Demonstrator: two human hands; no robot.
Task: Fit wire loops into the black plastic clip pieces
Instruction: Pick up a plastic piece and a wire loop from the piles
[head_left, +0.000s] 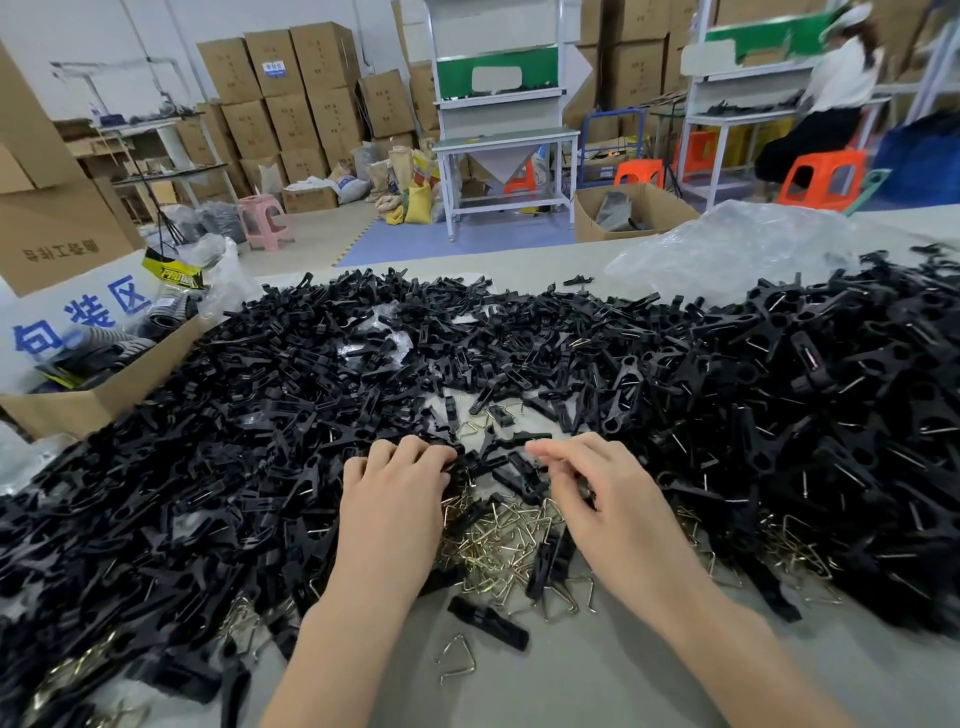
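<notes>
Hands come first: your left hand (395, 493) lies palm down over the grey table (597, 680). Its fingers curl down onto the black clip pieces (249, 415) in front of it. Your fingertips touch the pieces, but I cannot tell if you grip one. Your right hand (608, 493) is just beside it, also palm down. Its fingers are bent, and its fingertips are close to the same small bunch of pieces. It looks a bit blurry, so I cannot tell if it holds anything. The two hands are near each other but do not touch.

The black clip pieces lie in one big heap that runs from the left edge of the table to the right edge. On the right side, many of them have a bit of shiny wire in them. The wire loops (498, 540) lie in a loose pile on the table, between your two wrists and partly under your hands. They are gold and silver and shaped like triangles. One single loop (457, 657) lies alone, nearer to you. One lone black piece (488, 623) lies just past it.

A brown open box (78, 410) sits at the left edge of the table, touching the heap. A clear plastic bag (737, 249) lies at the far right, behind the heap. Far back you see stacked brown boxes (291, 104), orange stools (823, 179) and a person (847, 73) sitting at a work bench.
</notes>
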